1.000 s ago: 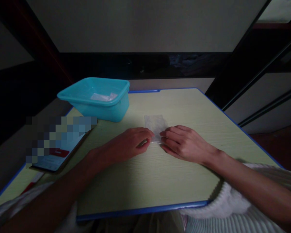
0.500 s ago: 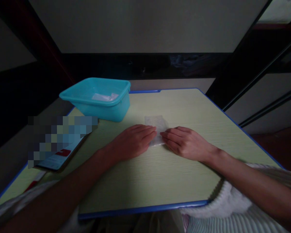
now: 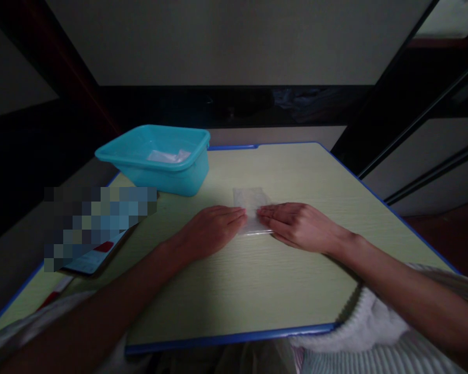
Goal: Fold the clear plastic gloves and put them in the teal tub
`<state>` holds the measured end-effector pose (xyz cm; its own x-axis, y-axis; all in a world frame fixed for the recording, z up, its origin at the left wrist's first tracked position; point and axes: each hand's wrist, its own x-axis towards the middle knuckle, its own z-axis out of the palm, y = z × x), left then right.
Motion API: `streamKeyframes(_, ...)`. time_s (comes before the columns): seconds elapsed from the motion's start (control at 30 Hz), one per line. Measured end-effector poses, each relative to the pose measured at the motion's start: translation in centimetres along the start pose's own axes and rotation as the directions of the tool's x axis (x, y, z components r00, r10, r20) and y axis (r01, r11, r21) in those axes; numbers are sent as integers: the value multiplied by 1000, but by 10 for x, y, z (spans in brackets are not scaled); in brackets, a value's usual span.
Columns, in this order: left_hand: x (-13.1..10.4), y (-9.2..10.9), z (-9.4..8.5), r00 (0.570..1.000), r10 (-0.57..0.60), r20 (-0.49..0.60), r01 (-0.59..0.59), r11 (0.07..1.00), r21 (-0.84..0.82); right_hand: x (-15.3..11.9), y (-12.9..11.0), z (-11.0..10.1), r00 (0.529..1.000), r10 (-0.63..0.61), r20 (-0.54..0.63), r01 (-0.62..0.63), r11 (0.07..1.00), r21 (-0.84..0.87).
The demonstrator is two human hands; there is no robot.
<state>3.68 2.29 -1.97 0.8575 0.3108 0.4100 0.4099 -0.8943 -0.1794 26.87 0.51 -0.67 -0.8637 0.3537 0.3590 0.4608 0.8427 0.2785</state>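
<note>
A small, flat, see-through plastic bag (image 3: pixel 251 198) lies on the pale table, its lower edge catching the light. On its left side rest the fingertips of my left hand (image 3: pixel 217 228), with the fingers stretched out side by side. My right hand (image 3: pixel 296 223) lies across the bag's right side, fingers also extended and pointing left. A narrow strip of bag shows between the two sets of fingertips. Neither hand is wrapped round anything; the undersides of the fingers are hidden.
A turquoise plastic basin (image 3: pixel 167 176) with whitish clear plastic pieces (image 3: pixel 169 156) inside stands at the back left. Nearer me lies a phone or tablet (image 3: pixel 89 262), partly pixelated, beside a red-and-white object (image 3: pixel 54 293). Blue edging (image 3: pixel 234 340) borders the table (image 3: pixel 234 296).
My left fingertips have slid slightly left and down, uncovering more of the bag. The right hand has shifted a little upward and right, and more of the bag's lower edge shows.
</note>
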Motion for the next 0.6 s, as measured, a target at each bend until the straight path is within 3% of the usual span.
streamKeyframes(0.2,2,3,-10,996,-78,40,84,981,-178,-3,1,-7,992,74,99,-90,981,172)
streamKeyframes(0.33,5,6,-20,954,-246,174,294,884,-363,-1,2,-13,967,226,117,-253,892,374)
streamKeyframes(0.5,11,6,-28,828,-436,353,561,636,-530,4,2,-15,859,465,213,-482,595,643)
streamKeyframes(0.6,13,4,-24,739,-545,396,640,384,-666,9,2,-11,775,548,313,-560,368,742)
